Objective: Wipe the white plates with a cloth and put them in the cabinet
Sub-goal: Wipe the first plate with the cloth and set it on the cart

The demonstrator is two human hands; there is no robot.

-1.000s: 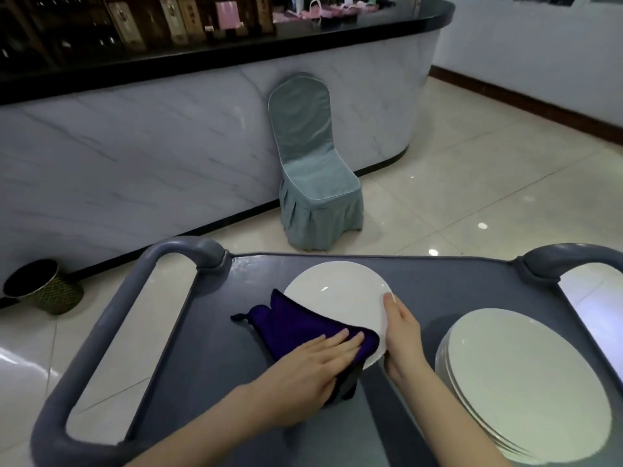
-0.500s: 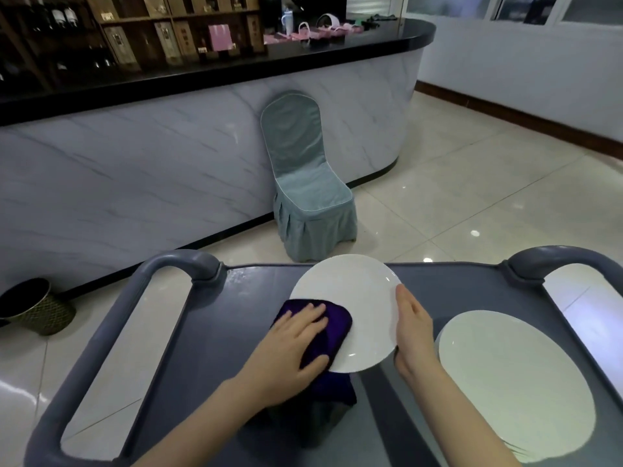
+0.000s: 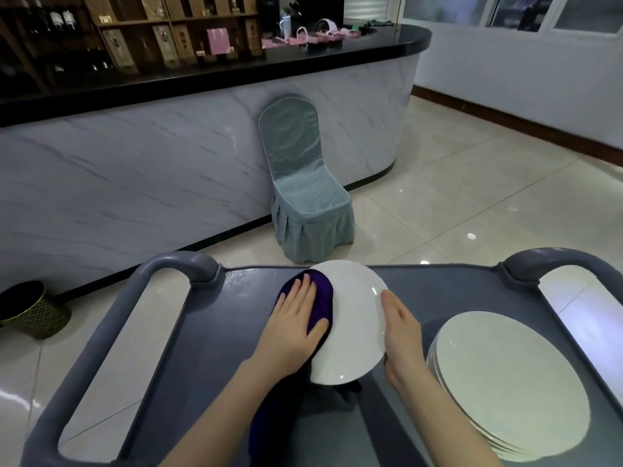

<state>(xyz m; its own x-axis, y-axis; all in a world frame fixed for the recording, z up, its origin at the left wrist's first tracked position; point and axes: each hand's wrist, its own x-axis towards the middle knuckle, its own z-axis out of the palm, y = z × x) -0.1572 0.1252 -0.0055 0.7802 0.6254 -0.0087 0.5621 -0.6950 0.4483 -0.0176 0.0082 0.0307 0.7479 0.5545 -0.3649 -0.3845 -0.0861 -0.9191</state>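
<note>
A white plate (image 3: 357, 318) is held tilted above the grey cart top (image 3: 236, 332). My right hand (image 3: 401, 332) grips its right rim. My left hand (image 3: 293, 321) lies flat on a purple cloth (image 3: 320, 298), pressing it against the plate's left part. More of the cloth hangs down below the plate, in shadow. A stack of several white plates (image 3: 509, 385) rests on the cart at the right. No cabinet is in view.
The cart has looped grey handles at the left (image 3: 141, 298) and right (image 3: 553, 261). Beyond it stand a covered grey-blue chair (image 3: 303, 193) and a marble-fronted bar counter (image 3: 168, 156). A dark woven bin (image 3: 30, 311) sits on the tiled floor at the left.
My left hand has slid the cloth from the plate's near edge up to its far left part. The plate has risen and tilted more. The view has lifted slightly.
</note>
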